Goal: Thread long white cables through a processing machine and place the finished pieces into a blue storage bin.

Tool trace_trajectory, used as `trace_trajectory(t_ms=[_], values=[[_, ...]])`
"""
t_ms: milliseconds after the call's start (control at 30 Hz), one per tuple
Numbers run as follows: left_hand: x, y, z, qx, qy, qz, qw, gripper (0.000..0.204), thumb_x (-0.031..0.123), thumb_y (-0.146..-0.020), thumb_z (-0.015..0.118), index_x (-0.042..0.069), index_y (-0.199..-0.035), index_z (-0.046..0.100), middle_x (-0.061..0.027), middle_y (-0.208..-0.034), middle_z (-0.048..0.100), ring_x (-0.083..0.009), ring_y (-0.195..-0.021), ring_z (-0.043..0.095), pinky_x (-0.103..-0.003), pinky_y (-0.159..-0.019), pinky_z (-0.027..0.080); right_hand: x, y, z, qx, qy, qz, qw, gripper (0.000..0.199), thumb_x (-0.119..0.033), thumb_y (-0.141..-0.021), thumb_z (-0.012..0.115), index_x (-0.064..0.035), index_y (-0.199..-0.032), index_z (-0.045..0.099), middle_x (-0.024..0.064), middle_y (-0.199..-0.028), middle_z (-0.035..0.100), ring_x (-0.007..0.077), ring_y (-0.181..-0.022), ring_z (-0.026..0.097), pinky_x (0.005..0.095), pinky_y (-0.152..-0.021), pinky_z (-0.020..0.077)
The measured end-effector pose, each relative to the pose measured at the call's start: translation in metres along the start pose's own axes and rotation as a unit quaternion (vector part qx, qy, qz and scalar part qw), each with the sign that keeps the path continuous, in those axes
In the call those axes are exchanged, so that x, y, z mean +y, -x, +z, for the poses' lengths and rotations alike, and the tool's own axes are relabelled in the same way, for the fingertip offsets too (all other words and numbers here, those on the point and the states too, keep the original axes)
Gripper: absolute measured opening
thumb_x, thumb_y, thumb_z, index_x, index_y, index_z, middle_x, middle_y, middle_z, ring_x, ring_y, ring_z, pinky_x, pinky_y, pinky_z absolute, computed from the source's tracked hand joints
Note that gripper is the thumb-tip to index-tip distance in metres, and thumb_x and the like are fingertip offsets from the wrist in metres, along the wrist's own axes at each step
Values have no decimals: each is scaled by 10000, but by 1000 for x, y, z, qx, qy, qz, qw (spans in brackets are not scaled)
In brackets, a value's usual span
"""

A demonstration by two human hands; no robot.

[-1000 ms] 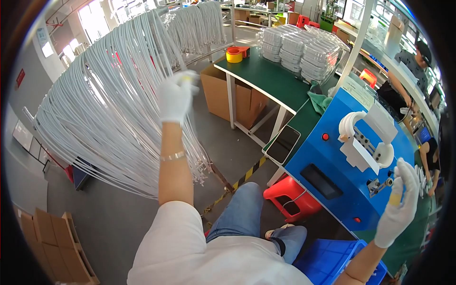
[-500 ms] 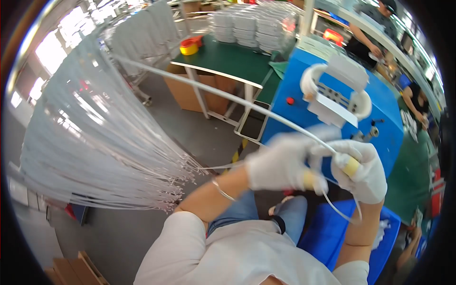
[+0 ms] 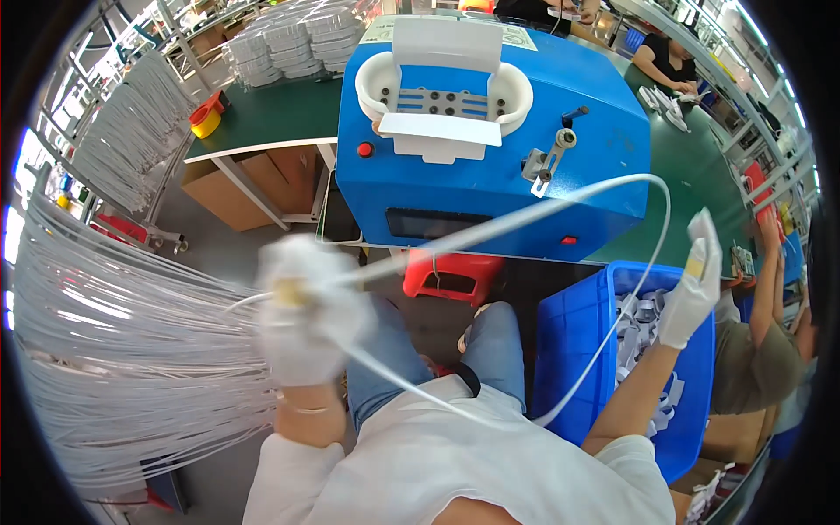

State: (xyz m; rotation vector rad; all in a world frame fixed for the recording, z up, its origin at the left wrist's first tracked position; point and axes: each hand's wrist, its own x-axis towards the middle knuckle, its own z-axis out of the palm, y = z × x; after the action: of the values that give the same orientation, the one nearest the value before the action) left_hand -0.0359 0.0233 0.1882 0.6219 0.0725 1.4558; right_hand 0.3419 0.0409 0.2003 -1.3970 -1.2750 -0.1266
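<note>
My left hand [image 3: 308, 315], in a white glove with yellowed fingertips and smeared by motion, is closed on a white cable [image 3: 490, 226] beside a mass of hanging white cables [image 3: 144, 350]. From that hand the cable sweeps out to the right in a wide loop and curves back in front of my body. My right hand [image 3: 691, 293], gloved the same way, is raised over a blue bin [image 3: 573, 350], its fingers stretched upward and nothing in them. The cable's loop passes to the left of it without touching.
Ahead stands a blue machine [image 3: 604, 105] with a white padded fixture [image 3: 446, 92] and a metal lever [image 3: 556, 156]. A red stool [image 3: 451, 273] is below it. White curved pieces [image 3: 643, 324] lie in the bin. Yellow tape [image 3: 206, 122] and stacked clear trays [image 3: 302, 39] rest on a green table.
My hands have parted: the left has swung left toward the hanging cables with the cable, and the right has let go and moved right. The view has turned to the right.
</note>
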Motion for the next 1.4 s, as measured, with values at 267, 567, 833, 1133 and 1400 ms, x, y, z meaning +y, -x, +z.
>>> trace_trajectory(t_ms=[267,567,833,1133,1400], values=[[-43,-53,30,80,-267,46,959,302,341,-941,534,42,-930,575,5,-649,507,-31,-445,418,-163,-373,320,-85,13,31,-402,-103,38,909,271,-247,-903,589,5,-867,682,13,-698,568,67,-626,477,221,-569,380],[17,-96,-3,187,-348,39,918,142,149,-883,639,14,-913,605,11,-643,542,7,-436,376,-133,-372,247,-27,-10,14,-255,-79,64,962,199,-184,-904,584,-16,-810,630,-7,-781,592,34,-613,410,187,-553,304],[11,-118,-6,195,-479,93,851,149,144,-867,664,5,-896,621,-26,-688,609,-5,-471,434,-137,-400,307,-22,-21,19,-232,-79,50,968,179,-174,-905,583,-17,-849,649,-11,-789,603,36,-618,402,186,-555,301],[-5,-112,-13,130,-644,251,711,95,69,-857,657,-4,-900,616,-5,-726,599,-35,-611,515,-179,-562,439,-2,-69,4,-220,-3,54,974,199,-201,-913,558,-35,-851,647,-49,-694,521,5,-566,360,180,-493,246],[-10,-96,-19,147,-586,204,770,281,166,-910,609,4,-1137,567,-29,-836,578,-56,-728,529,-199,-658,440,37,-138,54,-292,32,-60,954,157,-85,-857,537,-35,-829,683,-6,-775,631,40,-659,491,192,-586,372]])
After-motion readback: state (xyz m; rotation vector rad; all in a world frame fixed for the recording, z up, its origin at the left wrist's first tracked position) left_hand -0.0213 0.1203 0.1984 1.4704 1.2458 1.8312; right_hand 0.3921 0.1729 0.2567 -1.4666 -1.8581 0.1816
